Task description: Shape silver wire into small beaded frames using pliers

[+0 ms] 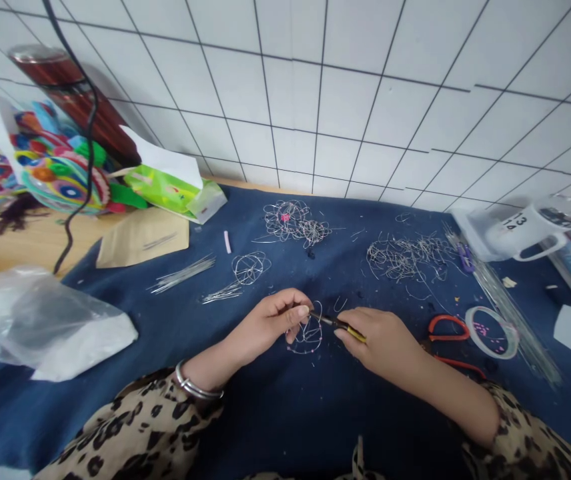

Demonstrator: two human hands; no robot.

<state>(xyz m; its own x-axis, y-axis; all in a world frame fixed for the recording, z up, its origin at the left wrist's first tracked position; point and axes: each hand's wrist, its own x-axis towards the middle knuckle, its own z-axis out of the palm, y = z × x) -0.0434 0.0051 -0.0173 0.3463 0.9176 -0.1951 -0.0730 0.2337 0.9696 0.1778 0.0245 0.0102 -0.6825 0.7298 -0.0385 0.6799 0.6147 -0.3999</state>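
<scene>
Between the thumb and fingers of my left hand [283,315] is a small looped wire piece [310,345] with tiny pink beads along its lower curve. My right hand [378,340] grips pliers [350,330] with yellow on the handle. Their dark jaws point left and reach the wire beside my left thumb; whether they are closed on it I cannot tell. A short bent wire [339,305] lies on the cloth just above the pliers. My left fingertips partly hide the wire piece.
A dark blue cloth [265,413] covers the table. Tangled wire [408,257], a wire coil [250,268] and straight wires [183,275] lie beyond my hands. On the right are red-handled pliers [448,328], a round bead dish [491,333] and a mug [530,233]; a plastic bag [40,313] sits left.
</scene>
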